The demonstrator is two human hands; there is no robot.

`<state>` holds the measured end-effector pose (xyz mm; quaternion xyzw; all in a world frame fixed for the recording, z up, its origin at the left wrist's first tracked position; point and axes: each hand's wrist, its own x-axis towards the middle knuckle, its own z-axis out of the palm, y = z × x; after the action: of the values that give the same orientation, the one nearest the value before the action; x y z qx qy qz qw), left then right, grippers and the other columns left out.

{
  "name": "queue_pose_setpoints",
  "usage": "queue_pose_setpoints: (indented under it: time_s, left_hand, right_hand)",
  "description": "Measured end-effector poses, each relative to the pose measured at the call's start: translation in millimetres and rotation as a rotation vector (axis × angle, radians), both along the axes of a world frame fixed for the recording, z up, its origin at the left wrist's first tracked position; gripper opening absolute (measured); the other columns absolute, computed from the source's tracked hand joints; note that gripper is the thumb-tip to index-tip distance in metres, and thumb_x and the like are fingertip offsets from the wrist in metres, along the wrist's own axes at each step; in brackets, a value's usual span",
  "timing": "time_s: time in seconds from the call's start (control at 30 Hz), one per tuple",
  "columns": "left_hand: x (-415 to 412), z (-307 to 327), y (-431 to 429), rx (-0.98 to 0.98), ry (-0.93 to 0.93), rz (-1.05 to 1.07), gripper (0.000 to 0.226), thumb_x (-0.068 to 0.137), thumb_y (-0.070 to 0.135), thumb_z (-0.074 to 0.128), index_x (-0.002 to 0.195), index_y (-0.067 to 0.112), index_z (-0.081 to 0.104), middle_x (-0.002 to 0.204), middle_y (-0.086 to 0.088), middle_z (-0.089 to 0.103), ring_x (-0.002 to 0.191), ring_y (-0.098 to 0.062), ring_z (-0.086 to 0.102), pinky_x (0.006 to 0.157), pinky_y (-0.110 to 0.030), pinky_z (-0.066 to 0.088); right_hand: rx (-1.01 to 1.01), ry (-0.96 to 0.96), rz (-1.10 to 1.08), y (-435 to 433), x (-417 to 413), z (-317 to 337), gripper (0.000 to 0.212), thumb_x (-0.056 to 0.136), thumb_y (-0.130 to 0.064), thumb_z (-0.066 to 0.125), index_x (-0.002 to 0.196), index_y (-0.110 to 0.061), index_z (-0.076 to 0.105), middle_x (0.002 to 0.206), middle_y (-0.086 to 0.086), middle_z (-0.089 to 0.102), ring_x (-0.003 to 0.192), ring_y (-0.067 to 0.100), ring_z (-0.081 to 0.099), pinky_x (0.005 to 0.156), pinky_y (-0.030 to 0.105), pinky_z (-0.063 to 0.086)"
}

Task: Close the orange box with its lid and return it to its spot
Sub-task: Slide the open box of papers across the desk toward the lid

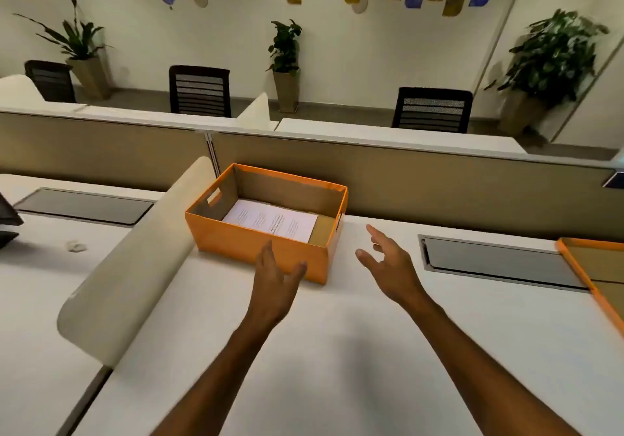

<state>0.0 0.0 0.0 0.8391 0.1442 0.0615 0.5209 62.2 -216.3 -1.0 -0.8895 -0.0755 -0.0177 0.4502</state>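
On the white desk [337, 351], the orange box [256, 250] sits lidless, papers [270, 221] inside.

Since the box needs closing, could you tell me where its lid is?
The lid lies at the desk's far right edge, inside up, beyond the right hand.

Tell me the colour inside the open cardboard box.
Plain brown inside the orange cardboard box, seen in the head view.
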Motion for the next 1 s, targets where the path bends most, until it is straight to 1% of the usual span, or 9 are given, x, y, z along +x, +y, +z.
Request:
queue_pose_setpoints:
  time_s: [0.13,0.23,0.4,0.5,0.6,0.67,0.73,0.9,1.0]
  left_hand:
    - [35.8,-17.4,0.8,-0.209,0.102,0.086,0.096,0.088,0.038,0.066,0.156,0.011,0.004,0.164,-0.013,0.016,0.145,-0.033,0.028,0.115,-0.042,0.031]
    - [60.3,-25.2,-3.8,-0.445,0.159,0.192,0.106,0.086,0.037,0.070,0.155,0.020,-0.009,0.161,-0.011,0.019,0.126,-0.036,0.045,0.090,-0.053,0.055]
    - [99.0,-31.7,-10.5,-0.710,0.260,0.366,0.096,0.084,0.033,0.072,0.152,0.019,0.005,0.146,-0.002,0.036,0.121,-0.036,0.044,0.067,-0.057,0.060]
    - [116.6,-39.3,-11.5,-0.774,0.269,0.393,0.079,0.086,0.023,0.070,0.145,0.019,0.017,0.135,0.001,0.047,0.113,-0.033,0.048,0.062,-0.058,0.060]
    - [125.8,-45.0,-13.1,-0.815,0.252,0.391,0.083,0.086,0.009,0.068,0.147,0.019,0.014,0.133,0.001,0.054,0.117,-0.033,0.052,0.062,-0.060,0.059]
    - [128.7,-48.6,-15.4,-0.824,0.233,0.426,0.086,0.084,0.002,0.068,0.148,0.018,0.013,0.127,0.002,0.057,0.116,-0.035,0.055,0.060,-0.060,0.058]
    - [131.0,-51.2,-18.0,-0.812,0.229,0.454,0.084,0.083,0.000,0.068,0.145,0.018,0.015,0.125,0.002,0.058,0.113,-0.036,0.057,0.058,-0.058,0.058]
    - [135.9,-49.0,-22.2,-0.857,0.248,0.441,0.098,0.085,-0.006,0.059,0.150,0.025,-0.007,0.131,-0.001,0.059,0.110,-0.038,0.062,0.064,-0.066,0.056]
    - [132.8,-47.8,-22.9,-0.852,0.234,0.437,0.096,0.084,-0.008,0.056,0.150,0.025,-0.005,0.132,-0.006,0.060,0.108,-0.043,0.064,0.063,-0.066,0.056]
  right_hand:
    - [0.005,0.122,-0.054,18.9,35.8,-7.6,0.061,0.095,-0.036,0.059,0.149,-0.020,0.038,0.146,0.011,0.049,0.128,0.026,0.052,0.096,0.035,0.044]
    - [0.071,0.240,-0.105,34.5,65.2,-18.2,0.061,0.094,-0.037,0.059,0.149,-0.022,0.038,0.145,0.012,0.050,0.126,0.029,0.053,0.098,0.037,0.047]
    - [0.264,0.397,-0.161,55.0,106.3,-34.4,0.065,0.093,-0.037,0.062,0.150,-0.023,0.035,0.144,0.014,0.049,0.122,0.035,0.055,0.085,0.046,0.058]
    - [0.362,0.472,-0.218,64.5,126.4,-42.5,0.061,0.092,-0.036,0.063,0.147,-0.022,0.039,0.137,0.008,0.054,0.111,0.032,0.061,0.069,0.041,0.060]
    - [0.391,0.517,-0.237,72.6,138.4,-46.9,0.039,0.091,-0.034,0.064,0.127,-0.020,0.054,0.108,0.004,0.065,0.080,0.020,0.068,0.049,0.030,0.057]
    - [0.375,0.511,-0.261,74.0,143.3,-50.0,0.018,0.089,-0.027,0.067,0.101,-0.016,0.059,0.093,0.005,0.068,0.073,0.021,0.069,0.048,0.032,0.058]
    - [0.366,0.508,-0.272,72.6,146.4,-52.6,0.011,0.086,-0.019,0.070,0.090,-0.010,0.065,0.088,0.009,0.071,0.071,0.024,0.071,0.050,0.034,0.059]
    - [0.351,0.503,-0.243,69.3,147.5,-50.1,0.006,0.081,-0.009,0.074,0.084,-0.008,0.068,0.083,0.011,0.071,0.070,0.028,0.073,0.049,0.035,0.059]
    - [0.346,0.498,-0.247,68.0,142.3,-48.6,0.010,0.080,-0.007,0.076,0.086,-0.006,0.068,0.087,0.014,0.071,0.074,0.032,0.073,0.053,0.040,0.061]
